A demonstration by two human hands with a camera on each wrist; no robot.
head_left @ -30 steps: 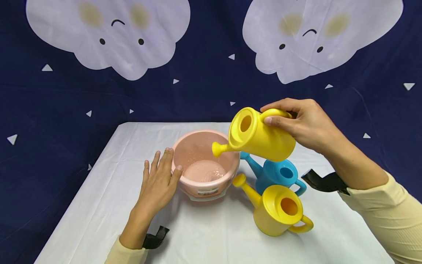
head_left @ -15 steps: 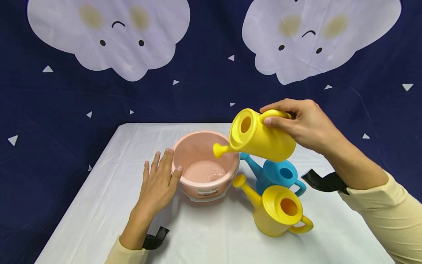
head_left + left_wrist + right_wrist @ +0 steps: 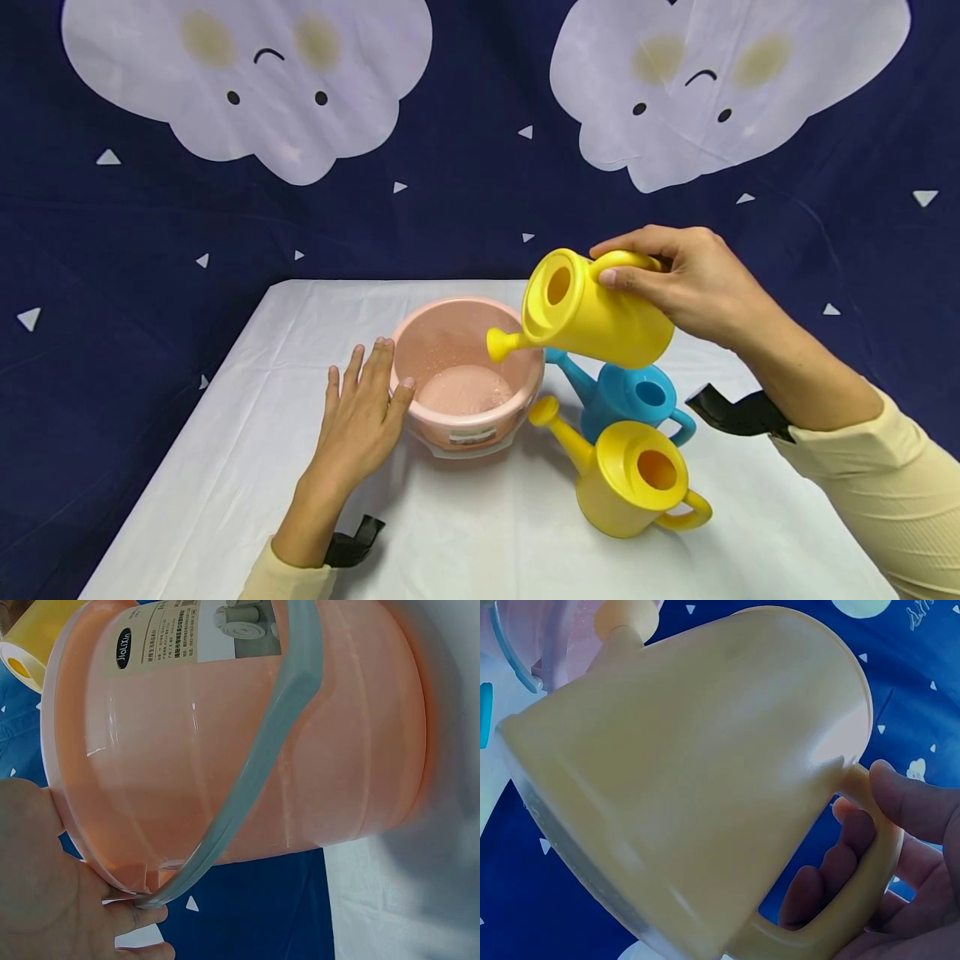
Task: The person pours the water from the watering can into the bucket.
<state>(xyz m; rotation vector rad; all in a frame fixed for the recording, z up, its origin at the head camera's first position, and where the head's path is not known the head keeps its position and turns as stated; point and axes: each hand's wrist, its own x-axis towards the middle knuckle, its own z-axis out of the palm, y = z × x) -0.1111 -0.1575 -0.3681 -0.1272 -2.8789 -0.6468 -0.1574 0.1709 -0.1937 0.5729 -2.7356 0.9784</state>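
Note:
A pink bucket (image 3: 468, 425) with a grey handle (image 3: 251, 780) stands on the white-covered table, a little water in its bottom. My left hand (image 3: 360, 421) rests against its left rim, fingers extended. My right hand (image 3: 690, 279) grips the handle of a yellow watering can (image 3: 615, 321), fingers curled round it in the right wrist view. The can is tilted, its spout rose (image 3: 498, 344) over the bucket's right side. Below it on the table stand a blue watering can (image 3: 630, 392) and a second yellow watering can (image 3: 633, 483).
The white tablecloth (image 3: 465, 533) covers the table. A dark blue backdrop (image 3: 465, 225) with clouds and small white triangles hangs behind it. The two standing cans sit close together to the right of the bucket, spouts pointing toward it.
Ripples in the bucket's water have faded. The held watering can has shifted very slightly right and down in view; my left hand stays at the rim.

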